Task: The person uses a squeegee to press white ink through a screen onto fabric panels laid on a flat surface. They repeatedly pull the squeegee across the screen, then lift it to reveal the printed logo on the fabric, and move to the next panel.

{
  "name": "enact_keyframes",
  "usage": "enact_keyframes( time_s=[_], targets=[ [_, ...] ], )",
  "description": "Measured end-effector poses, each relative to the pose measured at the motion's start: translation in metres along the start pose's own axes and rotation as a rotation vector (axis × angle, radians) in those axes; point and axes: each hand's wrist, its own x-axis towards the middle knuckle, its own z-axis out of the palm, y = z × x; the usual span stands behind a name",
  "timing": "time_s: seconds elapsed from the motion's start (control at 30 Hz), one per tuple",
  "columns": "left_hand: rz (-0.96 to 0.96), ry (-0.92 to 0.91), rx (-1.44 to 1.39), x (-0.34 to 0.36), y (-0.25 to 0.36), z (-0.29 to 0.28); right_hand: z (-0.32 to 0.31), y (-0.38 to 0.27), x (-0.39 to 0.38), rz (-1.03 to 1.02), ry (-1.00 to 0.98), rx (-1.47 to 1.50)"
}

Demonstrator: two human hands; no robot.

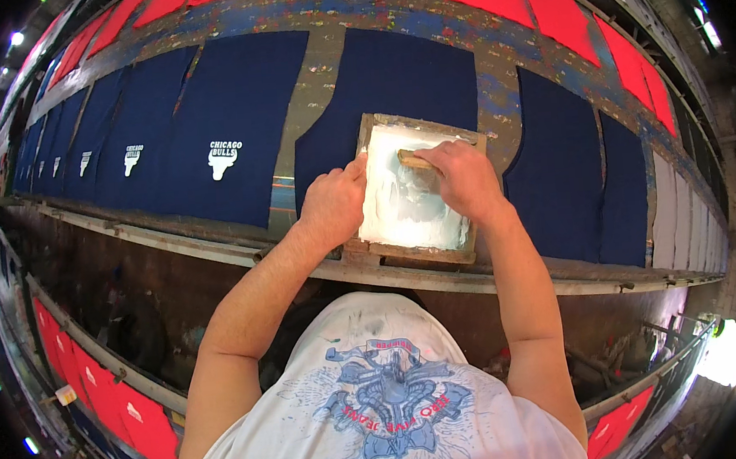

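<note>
Head view: our L hand (336, 199) curls closed on wooden frame (421, 253) at left, R hand (468, 177) grips squeegee (415, 160); if L slips, white ink (381, 222) may smear.

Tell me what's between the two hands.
In the head view, the white-smeared framed screen lies between the left hand and right hand, with a wooden scraper on it.

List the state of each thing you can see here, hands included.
Screen frame: lying on navy fabric
White paste: smeared inside the frame
Squeegee: gripped, within the frame
Right hand: closed on the squeegee
Left hand: curled at the frame's left edge
Left-side navy pieces: flat, printed white
Right-side navy pieces: flat, no print visible
Table: paint-stained
</note>
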Motion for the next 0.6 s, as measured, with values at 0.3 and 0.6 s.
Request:
enact_keyframes(
  time_s=[0.3, 0.6],
  targets=[
    [-0.001, 0.055, -0.026, 0.000, 0.001, -0.001, 0.010, -0.039, -0.066, -0.125, 0.054, 0.021],
    [0.007, 0.111, -0.024, 0.000, 0.005, 0.000, 0.018, -0.062, -0.111, -0.128, 0.045, 0.022]
  ],
)
